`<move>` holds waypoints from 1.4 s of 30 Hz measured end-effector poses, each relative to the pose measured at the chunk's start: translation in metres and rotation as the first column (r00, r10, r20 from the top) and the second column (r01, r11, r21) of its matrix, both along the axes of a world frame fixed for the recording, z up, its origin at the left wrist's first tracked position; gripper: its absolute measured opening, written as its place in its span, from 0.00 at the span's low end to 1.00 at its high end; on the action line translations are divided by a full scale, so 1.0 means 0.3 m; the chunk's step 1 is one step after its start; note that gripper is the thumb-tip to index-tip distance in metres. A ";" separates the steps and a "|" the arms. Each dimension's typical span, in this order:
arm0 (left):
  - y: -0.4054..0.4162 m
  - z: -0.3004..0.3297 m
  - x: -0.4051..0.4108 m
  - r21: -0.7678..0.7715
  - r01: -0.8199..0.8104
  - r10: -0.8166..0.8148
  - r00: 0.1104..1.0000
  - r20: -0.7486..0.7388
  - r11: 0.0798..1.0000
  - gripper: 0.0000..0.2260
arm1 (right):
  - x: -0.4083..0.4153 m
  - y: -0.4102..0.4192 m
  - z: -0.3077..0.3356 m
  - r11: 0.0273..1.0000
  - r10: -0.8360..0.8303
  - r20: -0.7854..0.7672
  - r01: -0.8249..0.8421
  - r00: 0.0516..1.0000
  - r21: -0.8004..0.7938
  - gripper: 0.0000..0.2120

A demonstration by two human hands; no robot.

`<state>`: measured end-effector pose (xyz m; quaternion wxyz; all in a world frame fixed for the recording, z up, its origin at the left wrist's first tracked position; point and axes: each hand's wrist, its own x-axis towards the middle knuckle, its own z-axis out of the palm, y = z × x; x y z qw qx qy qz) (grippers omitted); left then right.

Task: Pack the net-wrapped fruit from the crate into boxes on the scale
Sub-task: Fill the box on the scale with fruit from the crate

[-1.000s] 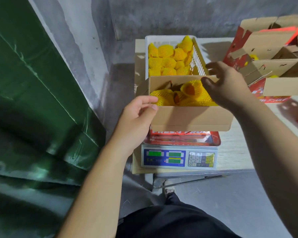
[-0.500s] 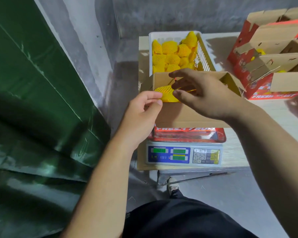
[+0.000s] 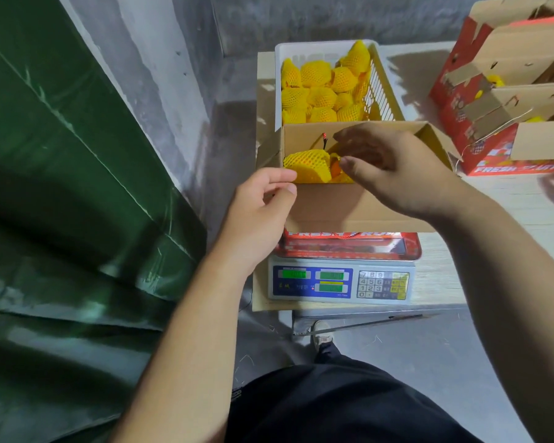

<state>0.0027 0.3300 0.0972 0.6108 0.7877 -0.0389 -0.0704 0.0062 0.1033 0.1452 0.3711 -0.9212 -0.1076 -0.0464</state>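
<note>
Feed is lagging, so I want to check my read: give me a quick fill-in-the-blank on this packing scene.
1. The open cardboard box sits on the ____.
2. The white crate holds fruit wrapped in ____ foam net.
3. The left hand grips the box's near ____ corner.
4. The right hand reaches ____ the box.

Missing: scale; yellow; left; into

One camera, up on the head

It is looking forward and down, close over the scale (image 3: pixel 343 279), with the crate (image 3: pixel 325 47) sitting farther away.
</note>
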 end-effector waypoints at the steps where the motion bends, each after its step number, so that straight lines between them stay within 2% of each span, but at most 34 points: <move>1: -0.003 -0.007 0.009 -0.001 -0.022 0.022 1.000 0.011 1.000 0.10 | 0.008 -0.022 -0.012 0.999 -0.052 0.025 0.051 0.998 0.006 0.17; 4: -0.007 -0.038 0.049 0.031 -0.116 0.115 0.993 0.040 0.993 0.14 | 0.025 -0.111 -0.062 0.941 -0.331 0.125 0.337 0.935 -0.028 0.18; 6: -0.016 -0.061 0.082 0.076 -0.168 0.166 0.986 0.029 0.983 0.19 | 0.037 -0.181 -0.103 0.863 -0.490 0.100 0.498 0.866 -0.085 0.22; 10: -0.068 -0.078 0.184 0.139 -0.122 0.142 0.980 -0.141 0.983 0.31 | 0.064 -0.256 -0.180 0.833 -0.533 -0.187 0.475 0.825 -0.282 0.34; 11: -0.082 -0.084 0.212 0.149 -0.076 0.106 0.974 -0.202 0.986 0.30 | 0.075 -0.265 -0.186 0.831 -0.539 -0.210 0.475 0.816 -0.288 0.37; 13: -0.104 -0.094 0.252 0.171 0.029 0.027 0.949 -0.315 0.985 0.18 | 0.101 -0.290 -0.195 0.813 -0.575 -0.202 0.525 0.793 -0.250 0.40; 14: -0.110 -0.100 0.267 0.193 0.058 0.013 0.939 -0.345 0.979 0.11 | 0.112 -0.311 -0.198 0.794 -0.606 -0.219 0.565 0.764 -0.226 0.39; 15: -0.115 -0.104 0.284 0.211 0.066 0.013 0.936 -0.353 0.975 0.09 | 0.122 -0.335 -0.200 0.777 -0.629 -0.266 0.597 0.730 -0.197 0.36; 18: -0.121 -0.090 0.325 0.288 0.104 0.012 0.927 -0.376 0.952 0.10 | 0.130 -0.383 -0.212 0.750 -0.597 -0.469 0.660 0.651 -0.038 0.14; 19: -0.120 -0.077 0.330 0.344 0.139 -0.007 0.934 -0.358 0.928 0.10 | 0.120 -0.386 -0.211 0.732 -0.590 -0.485 0.682 0.646 0.018 0.11; 21: -0.110 -0.059 0.319 0.445 0.188 -0.049 0.951 -0.305 0.876 0.11 | 0.083 -0.387 -0.211 0.713 -0.606 -0.438 0.698 0.664 0.071 0.17; 24: -0.093 -0.031 0.281 0.436 0.247 -0.122 0.948 -0.295 0.865 0.12 | -0.020 -0.380 -0.194 0.670 -0.604 -0.442 0.723 0.663 0.169 0.16; 26: -0.105 0.008 0.258 0.446 0.306 -0.188 0.939 -0.289 0.841 0.12 | -0.091 -0.392 -0.165 0.659 -0.609 -0.446 0.732 0.656 0.175 0.15; 29: -0.165 0.078 0.228 0.454 0.363 -0.258 0.925 -0.277 0.814 0.13 | -0.174 -0.442 -0.111 0.639 -0.637 -0.436 0.752 0.635 0.162 0.20; 33: -0.289 0.140 0.191 0.545 0.421 -0.353 0.907 -0.231 0.725 0.09 | -0.298 -0.551 -0.083 0.599 -0.687 -0.422 0.790 0.592 0.132 0.13; 36: -0.409 0.175 0.166 0.621 0.398 -0.393 0.907 -0.154 0.675 0.07 | -0.397 -0.649 -0.075 0.577 -0.729 -0.387 0.811 0.564 0.095 0.10; 42: -0.785 0.174 0.126 0.632 0.484 -0.539 0.834 -0.121 0.606 0.09 | -0.576 -0.907 -0.087 0.420 -0.818 -0.388 0.901 0.426 0.103 0.09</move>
